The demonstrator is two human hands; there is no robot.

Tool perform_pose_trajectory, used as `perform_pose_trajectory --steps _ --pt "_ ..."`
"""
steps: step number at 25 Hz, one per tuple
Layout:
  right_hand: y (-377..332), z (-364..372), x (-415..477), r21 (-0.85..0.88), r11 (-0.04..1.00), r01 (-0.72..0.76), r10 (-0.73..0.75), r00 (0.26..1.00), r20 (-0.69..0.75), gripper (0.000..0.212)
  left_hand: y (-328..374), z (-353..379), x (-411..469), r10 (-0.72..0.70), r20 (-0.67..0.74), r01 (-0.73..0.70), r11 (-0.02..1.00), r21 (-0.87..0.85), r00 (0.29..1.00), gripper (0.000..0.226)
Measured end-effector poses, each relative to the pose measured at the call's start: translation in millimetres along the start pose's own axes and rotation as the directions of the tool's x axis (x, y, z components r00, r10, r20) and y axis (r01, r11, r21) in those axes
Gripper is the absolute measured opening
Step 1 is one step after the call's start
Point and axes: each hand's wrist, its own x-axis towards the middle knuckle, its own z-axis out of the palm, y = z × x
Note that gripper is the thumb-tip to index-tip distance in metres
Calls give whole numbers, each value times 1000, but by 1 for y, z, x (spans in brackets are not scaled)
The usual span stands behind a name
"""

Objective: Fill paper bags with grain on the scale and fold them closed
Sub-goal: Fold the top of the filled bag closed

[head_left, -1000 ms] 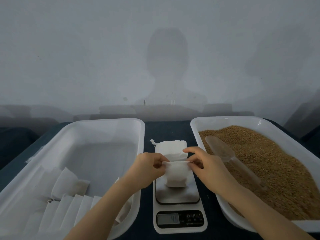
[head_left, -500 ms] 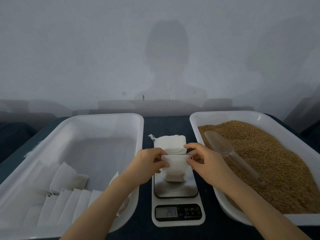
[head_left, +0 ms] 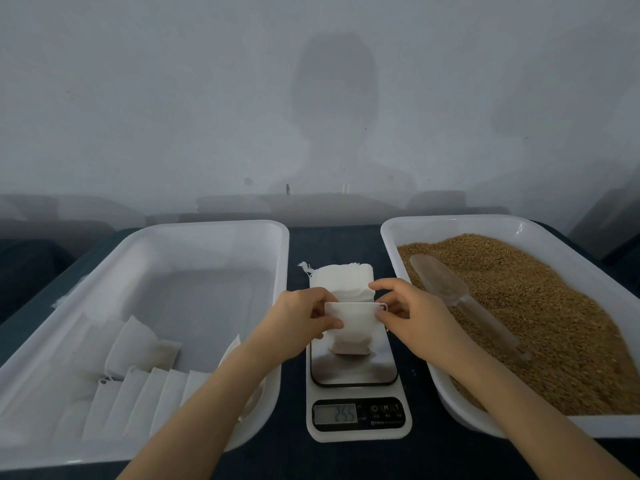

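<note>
A small white paper bag [head_left: 351,329] stands on the steel plate of the digital scale [head_left: 356,403], its bottom bulging. My left hand [head_left: 304,322] pinches the bag's top left edge. My right hand [head_left: 407,315] pinches the top right edge. The scale's display reads about 255. A stack of flat white bags [head_left: 341,282] lies on the dark table just behind the scale. A clear plastic scoop [head_left: 457,299] lies in the brown grain [head_left: 540,313] in the right tray.
A white tray [head_left: 391,237] holding the grain sits to the right of the scale. On the left is a second white tray [head_left: 273,237], with several folded white bags [head_left: 138,386] at its near end. A grey wall rises behind the table.
Both hands have kept their pinch on the bag's top and drawn it upright over the scale plate. The display reading has changed.
</note>
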Motion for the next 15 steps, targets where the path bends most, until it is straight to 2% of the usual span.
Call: perform_pose_trajectory --steps 15 --pt "-5 -2 -2 23 1000 -10 10 1000 9 32 -1 1 0 24 -2 -24 1000 16 1000 22"
